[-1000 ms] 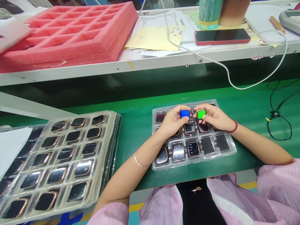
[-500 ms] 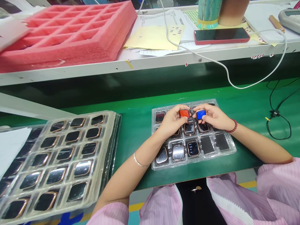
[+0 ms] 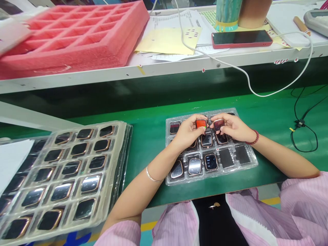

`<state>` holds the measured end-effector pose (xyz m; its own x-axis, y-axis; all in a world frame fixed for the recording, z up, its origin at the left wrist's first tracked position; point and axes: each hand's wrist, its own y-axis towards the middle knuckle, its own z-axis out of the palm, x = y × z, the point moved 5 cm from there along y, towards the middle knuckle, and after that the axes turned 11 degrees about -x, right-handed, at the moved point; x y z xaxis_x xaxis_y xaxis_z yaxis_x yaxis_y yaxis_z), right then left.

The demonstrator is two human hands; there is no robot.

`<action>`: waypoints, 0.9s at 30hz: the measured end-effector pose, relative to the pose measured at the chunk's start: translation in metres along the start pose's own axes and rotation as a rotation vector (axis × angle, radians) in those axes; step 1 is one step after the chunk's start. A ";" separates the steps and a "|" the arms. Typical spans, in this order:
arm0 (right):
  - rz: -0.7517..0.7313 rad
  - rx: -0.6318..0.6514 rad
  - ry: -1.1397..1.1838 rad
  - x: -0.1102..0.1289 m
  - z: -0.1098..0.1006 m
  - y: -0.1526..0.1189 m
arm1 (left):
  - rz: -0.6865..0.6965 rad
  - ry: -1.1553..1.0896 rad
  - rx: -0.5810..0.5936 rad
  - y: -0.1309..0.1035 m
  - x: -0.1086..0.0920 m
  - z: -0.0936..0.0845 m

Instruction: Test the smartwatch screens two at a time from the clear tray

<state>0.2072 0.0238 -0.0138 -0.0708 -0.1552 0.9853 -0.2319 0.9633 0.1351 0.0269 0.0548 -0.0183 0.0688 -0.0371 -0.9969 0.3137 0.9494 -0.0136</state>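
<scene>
My left hand grips a watch with a mostly red screen, its thumb at the lower edge. Beside it, my right hand holds another watch with a dark reddish screen, thumb on the glass. Both watches are held side by side above a clear plastic tray on the green bench. Several dark-screened watches sit in its compartments; one in the front row shows small text. Two front compartments at the right hold only black pads.
Stacked trays of watches stand at the left. Above the bench, a white shelf carries a pink foam block, papers, a phone and cups. A white cable droops from it. Black cables lie at the right.
The screen in my right hand has turned from blue to dark red. A small green spot now shows by my left thumb on the red screen. Both hands stay nearly in place.
</scene>
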 end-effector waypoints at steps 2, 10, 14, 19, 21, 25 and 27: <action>0.003 -0.008 -0.003 0.000 0.000 0.000 | 0.010 -0.004 0.002 0.000 0.000 0.000; 0.040 -0.028 0.041 0.002 -0.001 0.000 | 0.007 -0.018 0.030 -0.001 -0.003 0.002; 0.082 -0.037 0.088 0.001 -0.001 0.000 | -0.001 0.005 0.039 -0.002 -0.006 0.003; 0.112 -0.060 0.113 0.001 -0.001 0.000 | -0.014 0.017 0.038 -0.002 -0.007 0.003; 0.113 -0.064 0.111 0.001 -0.002 0.000 | -0.019 0.030 0.039 -0.002 -0.008 0.003; 0.117 -0.076 0.104 0.002 -0.002 -0.001 | -0.018 0.040 0.035 -0.003 -0.008 0.003; 0.113 -0.079 0.100 0.003 -0.002 -0.001 | -0.020 0.041 0.017 -0.003 -0.007 0.002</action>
<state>0.2087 0.0228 -0.0108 0.0055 -0.0262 0.9996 -0.1505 0.9883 0.0267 0.0276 0.0520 -0.0110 0.0237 -0.0424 -0.9988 0.3311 0.9431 -0.0322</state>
